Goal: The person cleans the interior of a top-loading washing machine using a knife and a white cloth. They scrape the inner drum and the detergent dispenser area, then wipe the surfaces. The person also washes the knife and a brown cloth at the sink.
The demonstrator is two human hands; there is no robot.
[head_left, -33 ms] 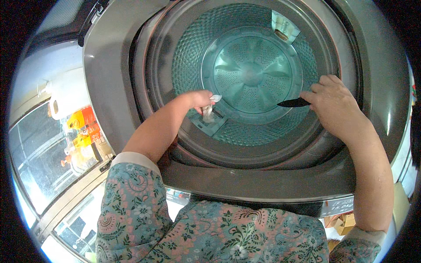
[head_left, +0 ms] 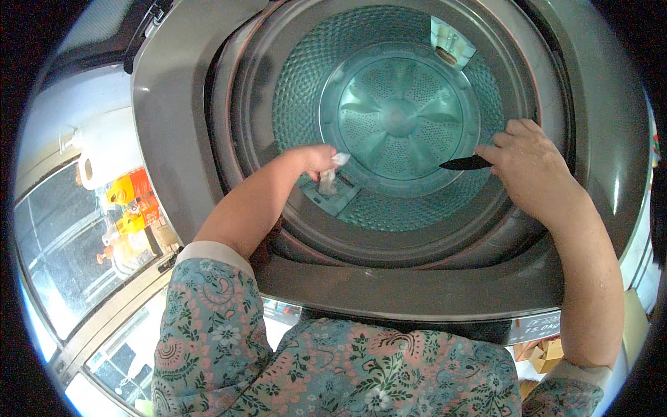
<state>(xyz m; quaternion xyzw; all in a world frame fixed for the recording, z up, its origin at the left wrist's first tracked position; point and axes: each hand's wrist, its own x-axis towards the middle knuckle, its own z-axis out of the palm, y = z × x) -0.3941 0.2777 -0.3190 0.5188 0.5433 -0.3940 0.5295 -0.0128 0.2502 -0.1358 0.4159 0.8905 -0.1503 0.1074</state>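
Both of my arms reach into an open top-loading washing machine (head_left: 410, 285). My left hand (head_left: 317, 160) is closed on a crumpled white cloth (head_left: 328, 182), its ends poking out above and below the fingers. It is over the drum's left wall, near a rectangular grey panel (head_left: 333, 203) set in that wall. My right hand (head_left: 524, 156) is at the right of the drum opening, closed on a slim black blade-like object (head_left: 465, 163) whose tip points left. Its handle, if any, is hidden in the fingers. Below lies the round ribbed drum base (head_left: 399, 117).
A dark grey rim (head_left: 174, 132) surrounds the opening. Orange bottles (head_left: 135, 201) and a white jug (head_left: 94, 160) stand to the left by a window (head_left: 62, 243). Cardboard boxes (head_left: 547, 354) show below, at the right. A pale panel (head_left: 453, 43) is on the drum's far wall.
The white cloth in my left hand has shifted slightly, with a small turn of the fingers. My right hand and the black object look the same.
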